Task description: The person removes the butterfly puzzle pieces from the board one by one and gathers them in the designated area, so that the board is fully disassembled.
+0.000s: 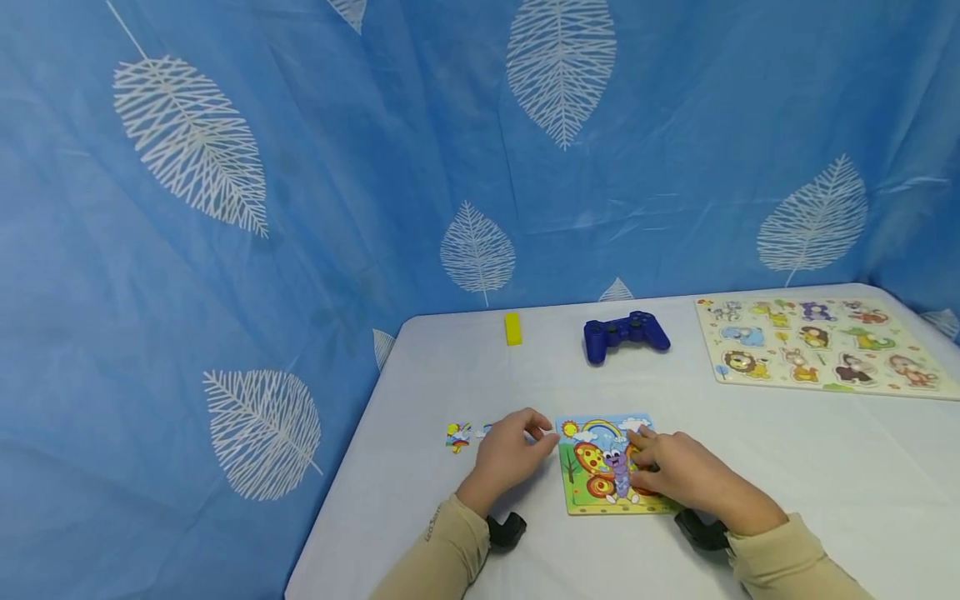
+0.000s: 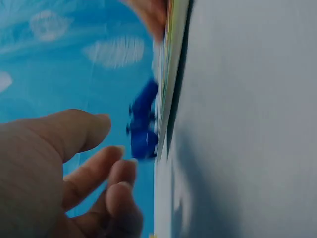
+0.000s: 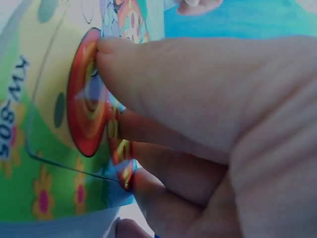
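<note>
A butterfly jigsaw board (image 1: 585, 503) lies flat on the white table, its picture showing a purple butterfly with red-and-yellow wings. My right hand (image 1: 686, 471) rests on the right part of it. In the right wrist view the thumb (image 3: 116, 52) touches the lower wing (image 3: 86, 134), and the other fingertips are at the wing beside it. Left of the board my left hand (image 1: 510, 450) hovers with loosely bent fingers, holding nothing; the left wrist view shows a gap between thumb and fingers. A loose puzzle piece (image 1: 457, 437) lies further left, and another is partly hidden behind that hand.
A blue game controller (image 1: 626, 333) lies behind the board, with a yellow block (image 1: 513, 329) to its left. At the back right is a large animal peg puzzle (image 1: 825, 346). A blue leaf-patterned curtain (image 1: 390, 150) hangs along the table's back and left edges.
</note>
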Available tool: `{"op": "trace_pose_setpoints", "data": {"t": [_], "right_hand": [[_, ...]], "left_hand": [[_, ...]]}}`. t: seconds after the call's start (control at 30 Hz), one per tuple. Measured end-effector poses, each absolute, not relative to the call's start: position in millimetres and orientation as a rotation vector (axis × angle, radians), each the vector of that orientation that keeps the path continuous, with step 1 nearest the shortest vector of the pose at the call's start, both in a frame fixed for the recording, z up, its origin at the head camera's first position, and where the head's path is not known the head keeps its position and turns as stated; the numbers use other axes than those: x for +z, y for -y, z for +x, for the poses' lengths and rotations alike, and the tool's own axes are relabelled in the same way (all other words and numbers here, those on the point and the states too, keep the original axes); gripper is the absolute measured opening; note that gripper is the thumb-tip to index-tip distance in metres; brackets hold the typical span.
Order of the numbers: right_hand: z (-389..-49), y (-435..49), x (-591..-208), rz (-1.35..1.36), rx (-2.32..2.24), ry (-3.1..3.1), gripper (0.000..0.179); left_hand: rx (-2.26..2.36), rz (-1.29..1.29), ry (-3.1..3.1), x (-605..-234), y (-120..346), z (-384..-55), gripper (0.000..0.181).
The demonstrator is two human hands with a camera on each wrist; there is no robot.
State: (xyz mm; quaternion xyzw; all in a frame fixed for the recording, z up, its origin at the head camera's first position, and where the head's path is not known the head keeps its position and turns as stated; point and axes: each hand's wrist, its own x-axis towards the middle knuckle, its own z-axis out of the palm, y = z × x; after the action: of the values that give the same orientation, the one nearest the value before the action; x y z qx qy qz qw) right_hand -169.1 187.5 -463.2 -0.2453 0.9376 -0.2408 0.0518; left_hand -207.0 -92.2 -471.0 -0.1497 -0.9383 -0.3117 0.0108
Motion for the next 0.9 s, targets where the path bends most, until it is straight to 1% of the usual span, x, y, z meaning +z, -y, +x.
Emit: {"op": "trace_pose_setpoints", "data": {"t": [0.1, 0.27, 0.5, 0.67, 0.8, 0.9], "right_hand": [[-168, -190, -463, -0.732, -0.741, -2.833, 0.036], [-161, -194, -470, -0.776, -0.803, -2.811, 0.045], [-159, -198, -479, -0.839, -0.831, -2.859, 0.05], [-157, -200, -480, -0.858, -0.864, -2.876, 0.049], [-156, -198, -479, -0.903, -0.859, -2.895, 0.049], [-154, -196, -477, -0.918, -0.808, -2.927, 0.046]], "left_hand": [[-1.081, -0.509, 2.998, -469, 77, -204, 0.02], [-1.104, -0.604, 3.087, -464, 54, -204, 0.023], [-1.124, -0.707, 3.074, -459, 20, -212, 0.018], [-1.18, -0.661, 3.04, -464, 0, -217, 0.014], [-1.155, -0.581, 3.024, -473, -5, -218, 0.01], [-1.084, -0.58, 2.97, -479, -5, -217, 0.007]]}}
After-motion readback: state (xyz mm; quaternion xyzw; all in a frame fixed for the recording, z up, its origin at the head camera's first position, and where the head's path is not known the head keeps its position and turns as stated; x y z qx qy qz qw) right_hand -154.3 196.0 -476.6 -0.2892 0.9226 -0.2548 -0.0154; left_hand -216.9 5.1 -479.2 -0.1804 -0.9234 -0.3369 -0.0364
